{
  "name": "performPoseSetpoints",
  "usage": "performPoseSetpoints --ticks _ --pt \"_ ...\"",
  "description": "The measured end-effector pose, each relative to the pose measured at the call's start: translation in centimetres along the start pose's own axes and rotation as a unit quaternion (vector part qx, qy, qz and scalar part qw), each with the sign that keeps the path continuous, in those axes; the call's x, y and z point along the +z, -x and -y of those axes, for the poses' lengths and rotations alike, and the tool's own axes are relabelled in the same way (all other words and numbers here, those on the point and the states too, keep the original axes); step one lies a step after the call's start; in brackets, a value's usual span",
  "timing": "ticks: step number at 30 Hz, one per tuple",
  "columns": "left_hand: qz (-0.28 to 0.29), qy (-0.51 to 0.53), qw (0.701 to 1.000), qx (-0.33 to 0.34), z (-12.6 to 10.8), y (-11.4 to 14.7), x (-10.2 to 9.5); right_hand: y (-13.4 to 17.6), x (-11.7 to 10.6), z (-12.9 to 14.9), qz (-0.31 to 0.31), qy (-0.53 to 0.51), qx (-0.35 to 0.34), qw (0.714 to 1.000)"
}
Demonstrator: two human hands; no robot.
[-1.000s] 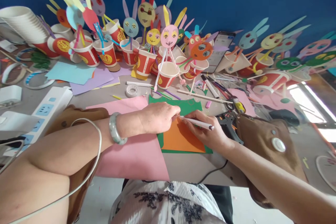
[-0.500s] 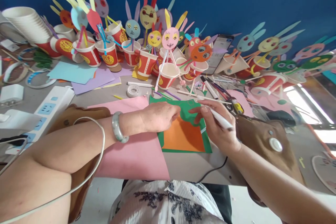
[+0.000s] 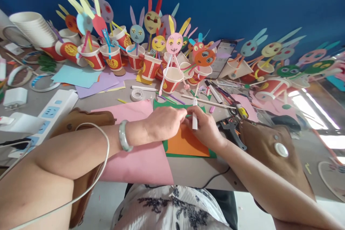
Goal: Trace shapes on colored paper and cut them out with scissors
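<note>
My right hand [image 3: 207, 125] grips a white marker pen [image 3: 194, 116], its barrel sloping up between thumb and fingers. Right beside it, my left hand [image 3: 168, 124] is closed with the fingertips pinched; whatever they hold is hidden. The fingertips of both hands meet, or nearly so, above a sheet of orange paper [image 3: 185, 143]. Under the orange sheet lies green paper [image 3: 161, 104] with a cut, wavy edge. Pink paper [image 3: 140, 161] spreads below my left wrist.
Paper cups with rabbit-faced figures [image 3: 172, 77] line the back by the blue wall. A power strip [image 3: 51, 111] lies left, a tape roll [image 3: 137, 94] behind the pink sheet. To the right are a black glue gun [image 3: 233, 133] and a brown bag [image 3: 269, 154]. A white cable crosses my left arm.
My right hand has moved left to meet my left hand, and the marker has swung more upright. The glue gun now shows beside it. My left hand stays nearly in place.
</note>
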State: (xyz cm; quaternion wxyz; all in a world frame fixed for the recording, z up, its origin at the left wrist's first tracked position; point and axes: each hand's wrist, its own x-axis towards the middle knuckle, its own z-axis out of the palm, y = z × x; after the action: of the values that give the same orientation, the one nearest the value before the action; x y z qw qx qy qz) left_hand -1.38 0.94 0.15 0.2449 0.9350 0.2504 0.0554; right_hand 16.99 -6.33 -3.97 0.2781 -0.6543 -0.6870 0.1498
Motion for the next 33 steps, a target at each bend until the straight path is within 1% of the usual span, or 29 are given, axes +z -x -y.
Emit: performPoseSetpoints --ticks 2,5,8,10,12,15,18,22,28,33 --pt "0.029 -0.044 0.997 0.048 -1.0 0.8 0.1 -0.1 -0.1 -0.5 -0.008 -0.033 0.015 0.999" --pt "0.116 -0.105 0.980 0.119 -2.4 2.0 0.1 -0.4 -0.2 -1.2 -0.015 -0.087 0.040 0.995" --pt "0.141 -0.156 0.965 0.156 -3.2 2.6 0.5 -0.4 -0.7 -1.5 -0.020 -0.134 0.068 0.988" --pt "0.144 -0.184 0.958 0.167 -3.2 2.7 0.9 -0.4 -1.2 -1.4 -0.026 -0.160 0.080 0.983" --pt "0.137 -0.204 0.953 0.175 -3.2 2.8 1.3 -0.3 -1.7 -1.2 -0.026 -0.169 0.078 0.982" --pt "0.139 -0.220 0.947 0.187 -3.1 3.0 1.6 -0.2 -1.9 -1.1 0.014 -0.166 0.047 0.985" --pt "0.138 -0.233 0.943 0.192 -3.1 3.2 1.7 -0.1 -1.6 -1.1 0.057 -0.136 0.008 0.989" --pt "0.133 -0.236 0.941 0.201 -3.0 3.4 1.9 0.1 -1.0 -0.8 0.088 -0.106 -0.021 0.990" --pt "0.106 -0.241 0.943 0.202 -2.9 3.6 2.2 0.2 -0.7 -0.2 0.089 -0.095 -0.037 0.991" --pt "0.123 -0.243 0.944 0.189 -3.1 3.5 2.1 0.2 -0.6 0.2 0.080 -0.054 -0.047 0.994"
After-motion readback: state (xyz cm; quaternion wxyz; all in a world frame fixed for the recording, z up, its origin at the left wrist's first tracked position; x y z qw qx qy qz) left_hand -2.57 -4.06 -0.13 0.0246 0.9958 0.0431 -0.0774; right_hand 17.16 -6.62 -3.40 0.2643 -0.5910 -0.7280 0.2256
